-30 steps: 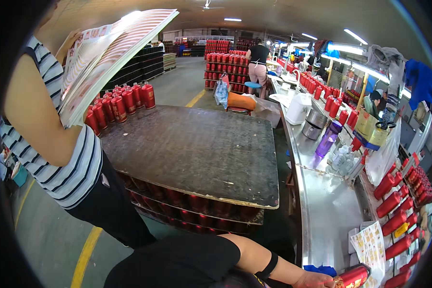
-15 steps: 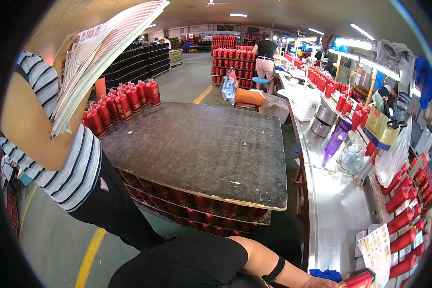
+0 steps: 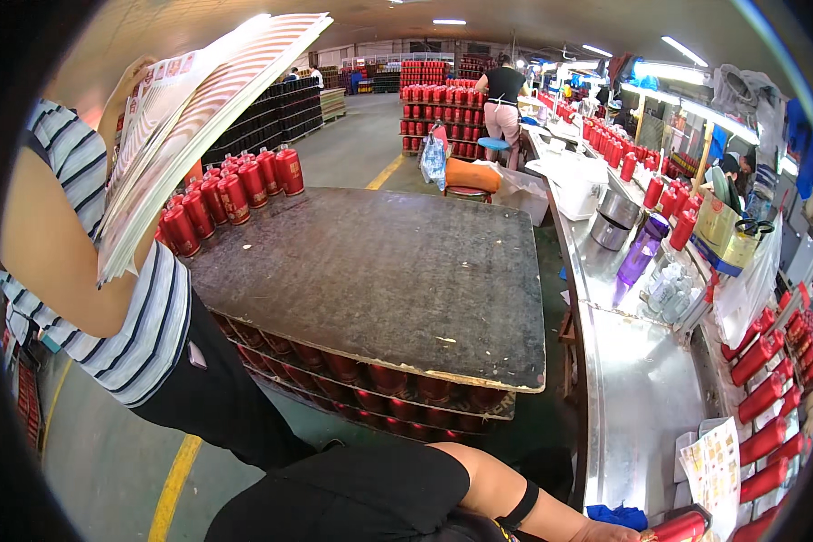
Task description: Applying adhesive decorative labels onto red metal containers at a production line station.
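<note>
My left arm, in a black sleeve with a black band near the elbow, reaches right along the lower edge. At its end my left hand (image 3: 609,533) is partly cut off by the frame, its fingers against the end of a red bottle (image 3: 679,527) lying on its side. A blue cloth (image 3: 618,516) lies just beyond the hand. Beside the bottle is a printed sheet (image 3: 714,470) in white, yellow and red. My right hand is out of view.
A co-worker in a striped shirt stands at left, holding a thick stack of printed sheets (image 3: 199,117). Red bottles (image 3: 235,199) stand on a dark board (image 3: 379,271). The metal bench (image 3: 641,388) carries a purple bottle (image 3: 640,253), steel pots (image 3: 616,217) and rows of red bottles.
The co-worker's sheets have shifted slightly right and fanned wider. The view has turned a little. My left hand stays by the red bottle.
</note>
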